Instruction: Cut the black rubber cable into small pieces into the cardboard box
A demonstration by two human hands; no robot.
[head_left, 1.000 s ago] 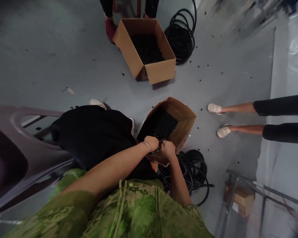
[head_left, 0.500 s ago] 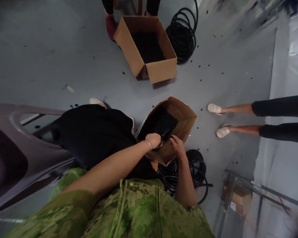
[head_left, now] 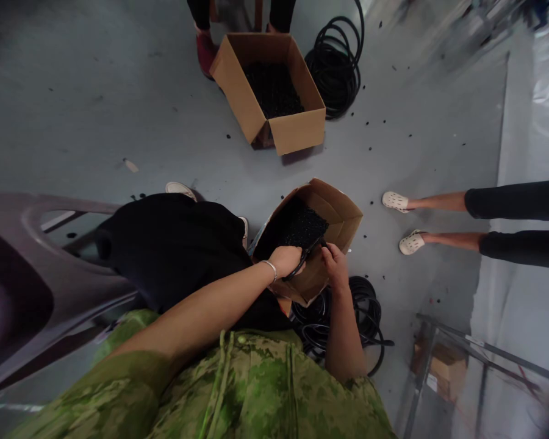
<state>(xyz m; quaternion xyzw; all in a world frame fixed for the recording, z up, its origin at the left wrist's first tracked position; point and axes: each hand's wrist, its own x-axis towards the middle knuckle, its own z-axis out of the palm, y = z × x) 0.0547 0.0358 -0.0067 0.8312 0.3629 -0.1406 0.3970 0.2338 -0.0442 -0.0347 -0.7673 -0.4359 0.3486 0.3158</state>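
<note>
My left hand [head_left: 287,261], with a silver bangle at the wrist, is closed around a dark hand cutter [head_left: 294,272]. A curved black handle shows below the fingers; the cutter's exact kind is hard to make out. My right hand [head_left: 335,262] pinches the end of a thin black hose [head_left: 323,242] beside the cutter. Both hands are over an open cardboard box [head_left: 344,210] standing by my legs. Many short black pieces [head_left: 308,225] lie heaped inside it. Black hose coils [head_left: 367,303] rest on the floor under my right forearm.
Ahead stands a second cardboard box [head_left: 299,135] holding black pieces, with a hose coil [head_left: 332,79] beside it and a person's feet behind. Another person's pale clogs [head_left: 412,242] are at right. A plastic chair [head_left: 9,213] is at left. Black bits dot the floor.
My right hand has shifted slightly right and up, with the hose end in its fingers. My left hand has turned a little and moved slightly right.
</note>
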